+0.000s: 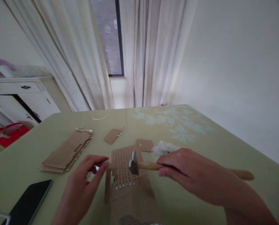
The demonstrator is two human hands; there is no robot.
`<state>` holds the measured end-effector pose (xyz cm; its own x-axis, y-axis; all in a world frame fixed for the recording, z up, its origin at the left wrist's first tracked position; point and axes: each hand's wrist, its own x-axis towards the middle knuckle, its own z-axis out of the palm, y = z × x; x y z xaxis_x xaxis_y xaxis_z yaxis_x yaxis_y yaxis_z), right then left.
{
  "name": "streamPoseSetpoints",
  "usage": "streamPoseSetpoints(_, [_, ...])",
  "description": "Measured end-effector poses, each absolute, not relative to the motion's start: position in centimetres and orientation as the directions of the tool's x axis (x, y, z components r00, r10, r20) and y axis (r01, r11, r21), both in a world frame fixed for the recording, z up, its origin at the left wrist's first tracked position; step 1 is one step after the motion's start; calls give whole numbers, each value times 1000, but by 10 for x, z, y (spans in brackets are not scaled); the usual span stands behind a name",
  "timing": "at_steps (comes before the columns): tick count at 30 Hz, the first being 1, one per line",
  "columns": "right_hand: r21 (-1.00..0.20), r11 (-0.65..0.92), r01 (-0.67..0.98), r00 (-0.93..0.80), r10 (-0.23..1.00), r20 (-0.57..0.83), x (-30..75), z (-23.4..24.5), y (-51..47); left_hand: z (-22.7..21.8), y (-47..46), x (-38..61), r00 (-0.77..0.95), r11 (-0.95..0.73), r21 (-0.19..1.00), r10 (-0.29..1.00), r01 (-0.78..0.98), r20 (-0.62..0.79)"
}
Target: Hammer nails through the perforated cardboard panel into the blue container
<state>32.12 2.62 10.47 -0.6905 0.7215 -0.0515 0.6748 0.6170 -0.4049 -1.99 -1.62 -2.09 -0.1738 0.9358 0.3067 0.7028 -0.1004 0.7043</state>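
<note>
My right hand (188,173) grips a wooden-handled hammer (139,165) near its metal head, which hovers over a perforated cardboard piece (125,175) lying on the table. My left hand (83,184) sits to the left of that cardboard, fingers pinched together on something small and shiny that I cannot make out. The hammer's handle end sticks out past my right wrist.
A stack of perforated cardboard sheets (66,151) lies at the left. Small cardboard scraps (112,136) and a crumpled clear plastic bag (164,148) lie behind. A dark phone (29,201) rests at the front left. The green table (200,131) stands near a wall, curtains and a white dresser (20,97).
</note>
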Motion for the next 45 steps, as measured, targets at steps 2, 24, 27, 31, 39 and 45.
streamPoseSetpoints(2, [-405,614,678,-687,725,-52,323,105,27,-30,-7,-53,-269,130,555,947,822,176])
streamPoseSetpoints(24, [-392,607,691,-675,736,-49,323,110,26,-73,9,-57,-200,115,498,972,859,120])
streamPoseSetpoints(27, [-382,612,693,-675,736,-45,326,112,25,-51,4,-42,-190,55,559,964,827,186])
streamPoseSetpoints(31, [-375,615,693,-674,738,-35,330,113,24,-17,-13,-4,-144,-97,717,953,690,267])
streamPoseSetpoints(39, [-332,613,718,-665,745,-62,327,111,27,-14,-25,41,109,-272,703,957,657,268])
streamPoseSetpoints(45, [-314,618,721,-670,737,-86,325,107,30,-13,-29,47,100,-238,731,969,640,228])
